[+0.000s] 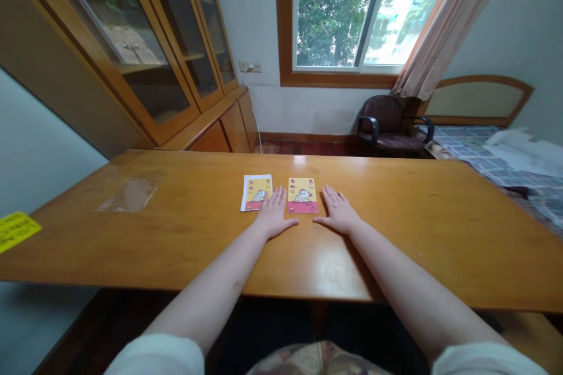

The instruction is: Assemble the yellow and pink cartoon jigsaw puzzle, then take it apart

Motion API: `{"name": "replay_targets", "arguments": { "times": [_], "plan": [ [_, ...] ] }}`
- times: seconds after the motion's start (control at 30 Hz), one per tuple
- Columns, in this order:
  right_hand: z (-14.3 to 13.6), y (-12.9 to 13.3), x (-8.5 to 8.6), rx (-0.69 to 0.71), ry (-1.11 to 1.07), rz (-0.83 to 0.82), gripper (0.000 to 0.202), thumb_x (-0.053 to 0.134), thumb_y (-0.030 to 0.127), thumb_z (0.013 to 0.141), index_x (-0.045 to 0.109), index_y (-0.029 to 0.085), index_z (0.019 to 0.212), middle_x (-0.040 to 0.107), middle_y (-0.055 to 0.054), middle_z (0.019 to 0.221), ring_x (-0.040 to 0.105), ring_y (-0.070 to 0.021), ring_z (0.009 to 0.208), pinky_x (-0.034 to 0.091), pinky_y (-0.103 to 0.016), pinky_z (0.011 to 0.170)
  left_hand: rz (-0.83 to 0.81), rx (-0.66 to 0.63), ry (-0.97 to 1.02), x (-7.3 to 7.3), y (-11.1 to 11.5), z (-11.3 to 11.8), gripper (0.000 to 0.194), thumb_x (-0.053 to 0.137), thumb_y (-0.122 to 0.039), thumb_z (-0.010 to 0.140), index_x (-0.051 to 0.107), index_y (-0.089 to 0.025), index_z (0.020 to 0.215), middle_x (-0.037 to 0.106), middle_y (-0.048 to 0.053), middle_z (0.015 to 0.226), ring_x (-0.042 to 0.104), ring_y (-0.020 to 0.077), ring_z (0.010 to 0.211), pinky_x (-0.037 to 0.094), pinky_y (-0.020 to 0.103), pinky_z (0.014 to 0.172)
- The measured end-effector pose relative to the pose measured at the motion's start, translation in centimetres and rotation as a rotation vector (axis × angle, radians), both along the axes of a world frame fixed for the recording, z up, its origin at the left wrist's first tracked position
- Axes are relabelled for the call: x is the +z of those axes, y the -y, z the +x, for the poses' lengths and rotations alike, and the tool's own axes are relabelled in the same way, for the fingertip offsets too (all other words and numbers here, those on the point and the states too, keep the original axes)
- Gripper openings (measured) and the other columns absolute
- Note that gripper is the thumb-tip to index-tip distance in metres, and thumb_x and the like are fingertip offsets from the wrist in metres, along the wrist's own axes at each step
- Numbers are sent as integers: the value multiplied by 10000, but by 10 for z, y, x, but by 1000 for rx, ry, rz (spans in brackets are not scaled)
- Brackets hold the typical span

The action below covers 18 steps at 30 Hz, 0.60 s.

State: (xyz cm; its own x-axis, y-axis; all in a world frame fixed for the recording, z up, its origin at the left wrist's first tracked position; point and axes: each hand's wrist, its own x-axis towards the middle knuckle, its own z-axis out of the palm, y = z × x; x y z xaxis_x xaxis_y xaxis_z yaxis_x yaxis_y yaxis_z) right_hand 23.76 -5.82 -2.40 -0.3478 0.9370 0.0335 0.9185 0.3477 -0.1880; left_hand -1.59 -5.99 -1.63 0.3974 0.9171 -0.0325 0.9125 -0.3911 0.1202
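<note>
Flat on the wooden table [197,240] lie two flat picture pieces with matching yellow and pink designs of a white cartoon animal. One is a card-like picture [302,194] between my hands. The other, a picture with a white border [253,190], lies to its left, partly covered by my left hand [274,217]. That hand rests palm down with fingers stretched out and thumb spread. My right hand [338,214] also lies palm down, fingers extended, just right of the middle picture. Neither hand grips anything.
A clear plastic bag [134,192] lies on the table's left part, and a yellow label [17,231] shows at the far left edge. Beyond the table are a glass-door cabinet [193,111], an armchair [387,123] and a bed [479,146] under a window [338,12].
</note>
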Motion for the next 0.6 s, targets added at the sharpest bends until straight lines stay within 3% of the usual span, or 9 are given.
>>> {"name": "replay_targets", "arguments": {
  "times": [0.23,0.6],
  "plan": [
    [-2,-2,3,33,66,-30,1092,383,821,722,195,79,1501,176,-181,1545,130,-308,1440,104,-490,1159,-33,-10,-34,-4,-7,0,1091,367,-804,728,153,-52,1490,95,206,1558,55,299,1451,59,452,1170],
    [1,-2,1,35,83,-37,1128,362,836,710,164,58,1502,169,-166,1552,119,-306,1443,96,-489,1159,-34,5,36,-12,-11,-1,1122,408,-815,694,166,-67,1494,115,179,1560,59,302,1452,60,444,1172]
  ]
}}
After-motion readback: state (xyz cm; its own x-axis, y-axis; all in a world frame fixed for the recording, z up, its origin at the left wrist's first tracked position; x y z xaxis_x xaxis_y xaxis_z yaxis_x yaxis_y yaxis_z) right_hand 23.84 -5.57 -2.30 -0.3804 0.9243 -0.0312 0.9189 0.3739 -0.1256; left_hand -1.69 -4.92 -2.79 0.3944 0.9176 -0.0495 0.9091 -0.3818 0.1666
